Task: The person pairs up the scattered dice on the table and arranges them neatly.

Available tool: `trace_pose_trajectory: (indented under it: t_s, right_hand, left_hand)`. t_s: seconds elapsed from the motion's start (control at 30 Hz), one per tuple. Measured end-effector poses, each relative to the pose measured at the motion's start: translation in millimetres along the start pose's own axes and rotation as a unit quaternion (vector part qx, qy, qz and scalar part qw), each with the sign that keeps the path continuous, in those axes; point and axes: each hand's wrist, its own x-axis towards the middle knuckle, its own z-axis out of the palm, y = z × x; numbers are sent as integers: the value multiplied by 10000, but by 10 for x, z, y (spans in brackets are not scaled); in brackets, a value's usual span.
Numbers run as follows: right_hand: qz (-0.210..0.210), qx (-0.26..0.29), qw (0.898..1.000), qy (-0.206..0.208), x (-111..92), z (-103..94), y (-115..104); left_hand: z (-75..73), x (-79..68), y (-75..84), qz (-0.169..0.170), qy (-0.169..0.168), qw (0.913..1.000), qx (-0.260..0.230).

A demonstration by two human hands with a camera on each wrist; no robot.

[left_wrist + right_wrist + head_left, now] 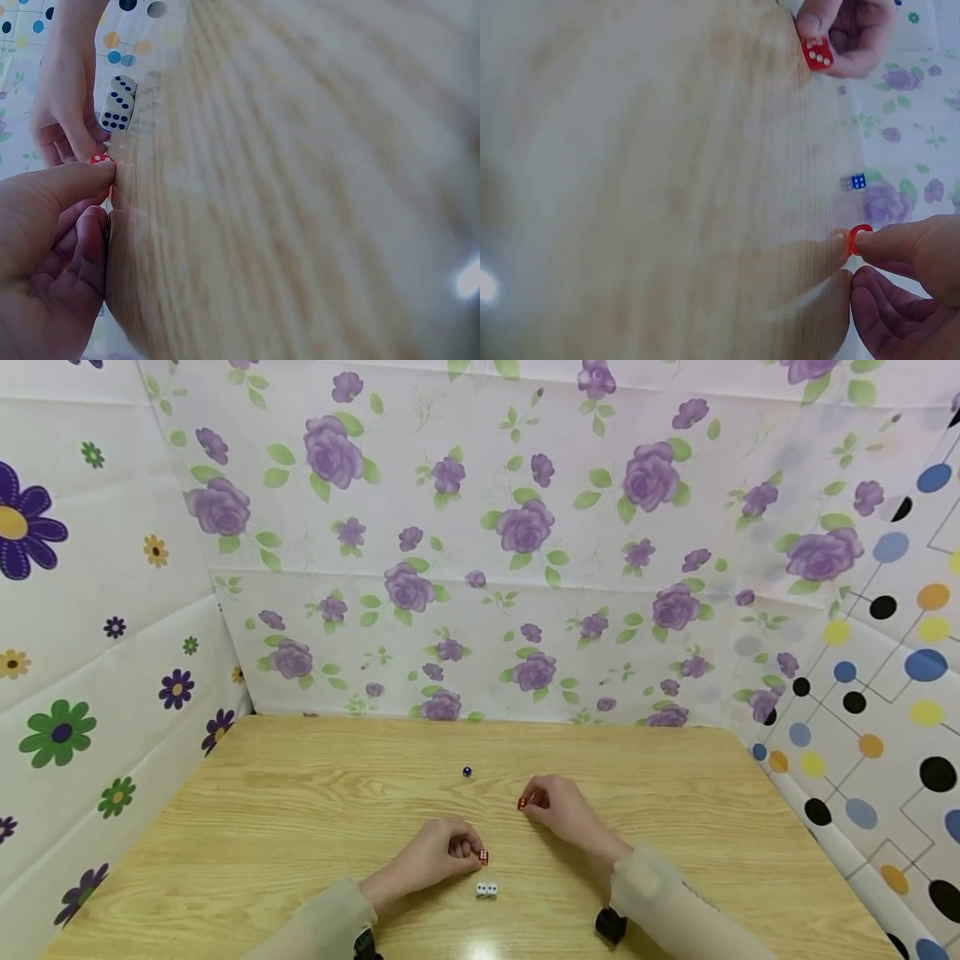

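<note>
Between thumb and finger, my left hand (438, 853) pinches a red die (483, 857) with white pips, low over the wooden table. Farther back and to the right, my right hand (561, 810) pinches another red die (522, 804); in the right wrist view fingers partly hide that die (861, 231). Two white dice (487, 890) sit side by side just in front of the left hand's die. A small blue die (467, 772) lies behind both hands, toward the table's far side.
The wooden table (300, 793) meets a flowered cloth (465, 635) at its back edge. Patterned cloths also hang at the left (135, 635) and right sides. A black wrist device (611, 926) is by the right sleeve.
</note>
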Motion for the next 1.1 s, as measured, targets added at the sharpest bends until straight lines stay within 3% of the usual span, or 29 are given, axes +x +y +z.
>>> trace_pose_trajectory:
  t_s: [0.33, 0.67, 1.1]
  right_hand:
    - [-220, 61, 9996, -141, -187, 54, -117]
    - [-561, 221, 9960, -653, -297, 95, -276]
    - [-429, 536, 9931, -955, -410, 175, -440]
  left_hand:
    - [-12, 8, 4, -19, -41, 10000, -4]
    - [-29, 0, 31, -23, -67, 10000, 23]
    - [-15, -6, 15, 36, 7, 10000, 83]
